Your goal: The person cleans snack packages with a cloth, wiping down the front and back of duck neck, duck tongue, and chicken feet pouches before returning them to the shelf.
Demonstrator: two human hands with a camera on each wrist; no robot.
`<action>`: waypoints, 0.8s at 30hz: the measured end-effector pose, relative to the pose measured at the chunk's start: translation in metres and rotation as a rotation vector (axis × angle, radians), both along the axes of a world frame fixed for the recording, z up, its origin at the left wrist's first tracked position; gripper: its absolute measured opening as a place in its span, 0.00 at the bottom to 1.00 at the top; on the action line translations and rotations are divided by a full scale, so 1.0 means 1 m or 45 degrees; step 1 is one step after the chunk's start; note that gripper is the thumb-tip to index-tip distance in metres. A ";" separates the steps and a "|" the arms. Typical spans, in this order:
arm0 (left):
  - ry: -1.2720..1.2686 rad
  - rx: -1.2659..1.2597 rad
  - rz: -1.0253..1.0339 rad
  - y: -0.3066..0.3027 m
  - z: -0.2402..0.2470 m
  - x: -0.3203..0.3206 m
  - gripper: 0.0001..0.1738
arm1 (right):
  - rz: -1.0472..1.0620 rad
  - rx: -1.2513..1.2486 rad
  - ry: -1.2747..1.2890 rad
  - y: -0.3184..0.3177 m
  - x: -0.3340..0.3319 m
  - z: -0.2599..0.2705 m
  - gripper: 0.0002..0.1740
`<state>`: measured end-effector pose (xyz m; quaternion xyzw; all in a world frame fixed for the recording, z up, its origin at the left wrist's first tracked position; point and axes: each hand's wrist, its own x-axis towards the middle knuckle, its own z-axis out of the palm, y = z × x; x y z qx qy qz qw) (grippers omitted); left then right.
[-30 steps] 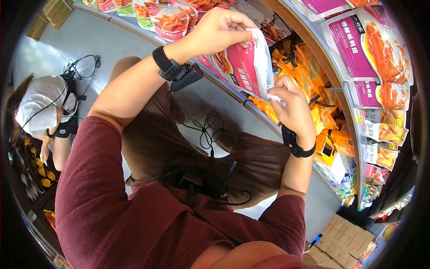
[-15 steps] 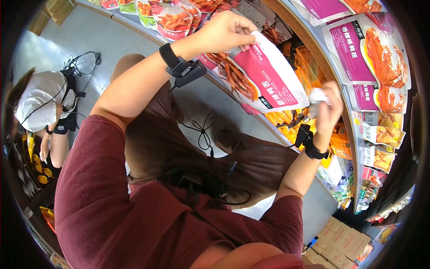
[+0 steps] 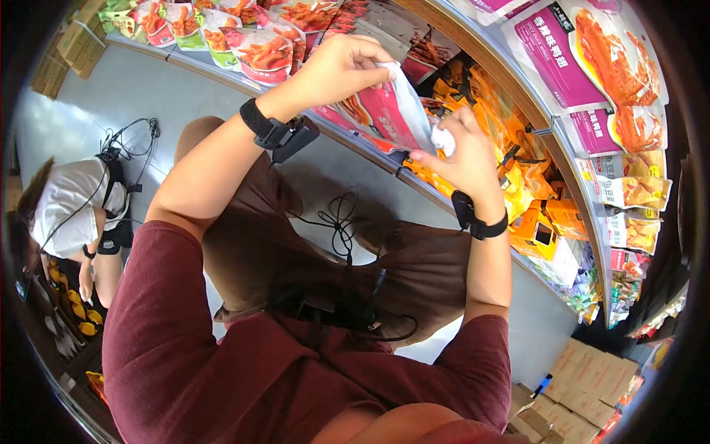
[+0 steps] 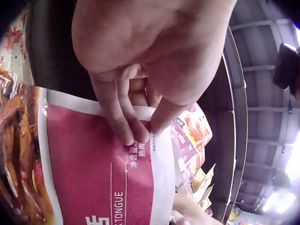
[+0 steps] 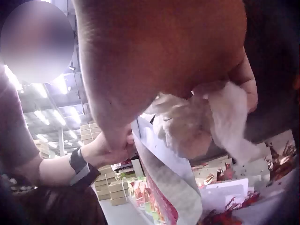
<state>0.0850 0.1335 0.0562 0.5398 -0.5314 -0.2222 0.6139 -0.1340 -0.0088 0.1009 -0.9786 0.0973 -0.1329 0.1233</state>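
My left hand (image 3: pixel 347 70) pinches one edge of a pink and white pouch (image 3: pixel 399 115) between thumb and fingers. In the left wrist view the words "TONGUE" and a picture of brown meat show on the front of the pouch (image 4: pixel 93 154). A crumpled white tissue (image 3: pixel 444 140) is gripped in my right hand (image 3: pixel 473 163), right at the opposite edge of the pouch. The right wrist view has the tissue (image 5: pixel 185 126) bunched under the fingers, beside the pouch's pale back. The pouch hangs tilted in front of the shelf.
Similar pouches (image 3: pixel 266 55) line the shelf behind my left hand. Orange packages (image 3: pixel 532 192) fill the lower shelf beyond my right hand. Purple duck wing pouches (image 3: pixel 555 59) stand on the upper shelf. A cable (image 3: pixel 336 222) lies on the floor; another person (image 3: pixel 78 200) crouches at the left.
My right hand swung out to the right with the tissue, then came back to the pouch. The pouch front faced up half a second ago and is now tilted away. The view shifted slightly.
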 end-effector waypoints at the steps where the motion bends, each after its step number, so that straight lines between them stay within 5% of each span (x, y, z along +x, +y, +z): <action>1: -0.005 0.004 -0.009 -0.002 -0.001 -0.001 0.05 | -0.009 0.004 -0.005 0.003 0.002 -0.003 0.24; 11: 0.034 0.075 -0.147 -0.003 -0.009 -0.004 0.06 | 0.315 0.135 0.169 -0.011 0.001 -0.030 0.12; 14: -0.309 0.313 0.152 -0.002 -0.007 0.012 0.14 | 0.293 0.143 0.050 -0.018 -0.005 -0.015 0.08; 17: -0.723 0.229 0.439 -0.002 -0.030 0.042 0.18 | 0.236 0.115 -0.045 -0.020 -0.013 0.006 0.07; 19: -0.644 0.309 0.413 0.000 -0.041 0.056 0.25 | 0.195 0.036 -0.071 -0.018 -0.018 0.022 0.08; 21: -0.660 0.915 0.349 0.004 -0.045 0.060 0.34 | 0.184 0.010 -0.053 -0.013 -0.022 0.030 0.08; 22: -0.514 1.253 -0.065 -0.003 -0.034 0.065 0.46 | 0.203 0.000 -0.090 -0.010 -0.023 0.034 0.08; 24: -0.548 1.192 -0.153 -0.003 -0.048 0.049 0.51 | 0.217 0.031 -0.124 -0.005 -0.027 0.039 0.08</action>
